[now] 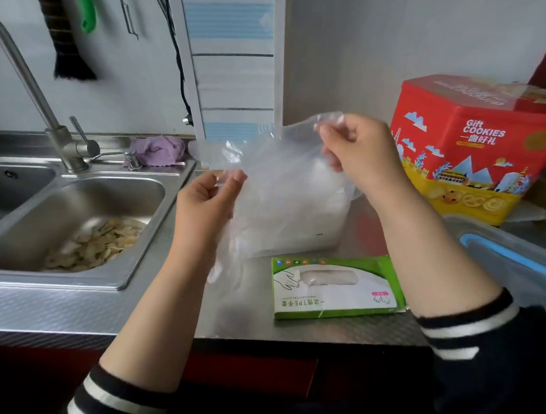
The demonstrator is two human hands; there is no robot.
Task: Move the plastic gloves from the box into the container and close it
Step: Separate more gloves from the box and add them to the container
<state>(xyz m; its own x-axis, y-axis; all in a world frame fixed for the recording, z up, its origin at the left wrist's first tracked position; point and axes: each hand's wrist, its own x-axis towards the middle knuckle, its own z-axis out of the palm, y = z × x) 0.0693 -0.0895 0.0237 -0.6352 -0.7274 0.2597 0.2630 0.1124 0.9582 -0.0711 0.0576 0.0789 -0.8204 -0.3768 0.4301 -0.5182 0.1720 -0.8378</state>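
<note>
Broadly, item by item: steel counter (289, 330), running the width of the view, with a double sink (72, 199) set into its left part; the nearer basin holds pale peelings (98, 243) (kind not discernible). Faucet (31, 93) arches over the sink. Red and yellow cookie tin (476, 150), marked "Gift COOKIES", stands at the back right. Translucent container (303, 215) sits on the counter behind the hands, with white contents, partly veiled by plastic. Clear lid with blue clasp (513, 265) lies at the right edge, near the right forearm. Green and white glove box (337, 285) lies flat on the counter in front of the container, just apart from it. Plastic gloves (267, 174), a clear crumpled sheet, are held up in the air above the container and box. Right hand (359, 151) pinches the upper edge; left hand (207, 202) grips the lower left edge. Purple cloth (159, 150) lies behind the sink.
</note>
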